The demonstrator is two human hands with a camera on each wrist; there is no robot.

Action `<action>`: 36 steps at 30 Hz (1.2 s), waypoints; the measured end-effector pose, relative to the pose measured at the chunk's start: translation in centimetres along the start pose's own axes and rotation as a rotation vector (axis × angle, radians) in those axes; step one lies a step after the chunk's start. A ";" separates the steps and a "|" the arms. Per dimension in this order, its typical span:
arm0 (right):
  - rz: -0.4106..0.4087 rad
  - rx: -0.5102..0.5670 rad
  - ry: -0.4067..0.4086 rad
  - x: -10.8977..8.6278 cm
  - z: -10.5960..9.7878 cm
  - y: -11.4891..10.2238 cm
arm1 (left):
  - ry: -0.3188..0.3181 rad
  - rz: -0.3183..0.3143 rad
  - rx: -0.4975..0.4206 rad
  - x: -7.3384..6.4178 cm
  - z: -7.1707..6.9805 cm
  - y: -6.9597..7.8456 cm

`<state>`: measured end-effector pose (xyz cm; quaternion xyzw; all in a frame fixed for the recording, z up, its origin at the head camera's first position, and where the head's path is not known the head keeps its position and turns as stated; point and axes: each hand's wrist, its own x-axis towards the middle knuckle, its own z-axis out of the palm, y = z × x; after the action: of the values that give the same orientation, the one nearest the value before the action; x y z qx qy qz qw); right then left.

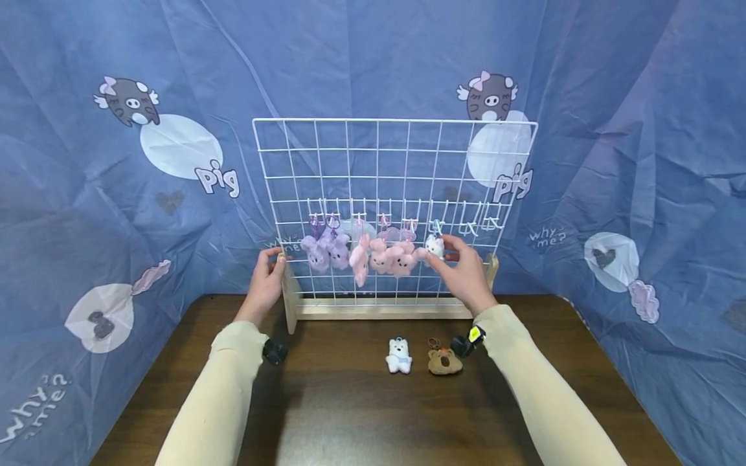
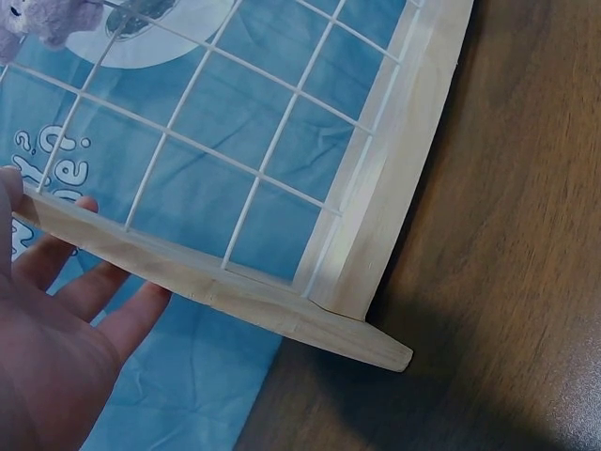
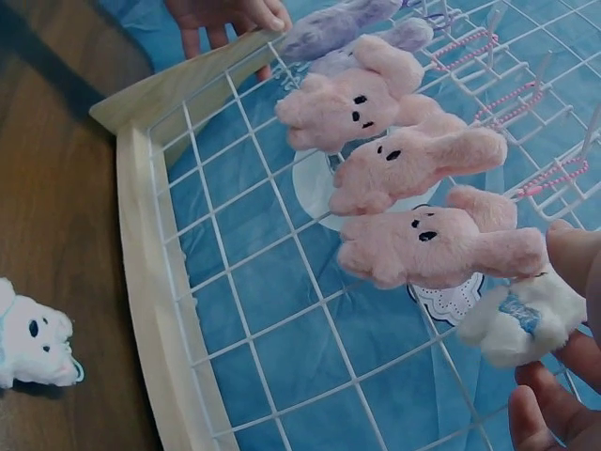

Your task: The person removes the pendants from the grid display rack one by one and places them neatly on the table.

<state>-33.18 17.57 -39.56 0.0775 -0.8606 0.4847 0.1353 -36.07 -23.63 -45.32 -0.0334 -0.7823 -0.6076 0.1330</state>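
A white wire grid rack point(image 1: 390, 136) stands in a wooden base point(image 1: 384, 312). My left hand point(image 1: 265, 285) grips the rack's left wooden upright point(image 2: 216, 291), thumb in front and fingers behind. At the right, my right hand point(image 1: 466, 275) holds a small white plush keychain point(image 1: 434, 246) between thumb and fingers; it hangs by a light blue strap from a hook. Its blue scarf shows in the right wrist view. Beside it hang several pink bunny plush keychains point(image 3: 427, 246), which partly overlap. Further left are two purple plush keychains point(image 1: 317, 252).
On the brown table point(image 1: 350, 414) in front of the rack lie a white bear plush keychain point(image 1: 399, 356) and a brown plush keychain point(image 1: 445, 362). More hooks point(image 1: 491, 223) stick out at the rack's right. A blue patterned cloth point(image 1: 373, 58) hangs behind.
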 end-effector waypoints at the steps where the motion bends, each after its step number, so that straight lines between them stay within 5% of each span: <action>1: 0.001 0.000 -0.003 0.1 0.1 0.0 | 0.001 0.001 0.000 0.0 0.0 0.0; 36: -0.009 0.066 0.003 -0.6 -0.3 -0.3 | 0.003 -0.005 0.008 -0.1 -0.1 0.1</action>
<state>-32.51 17.73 -39.36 0.0849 -0.8436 0.5123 0.1363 -35.95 -23.66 -45.25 -0.0301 -0.7845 -0.6049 0.1330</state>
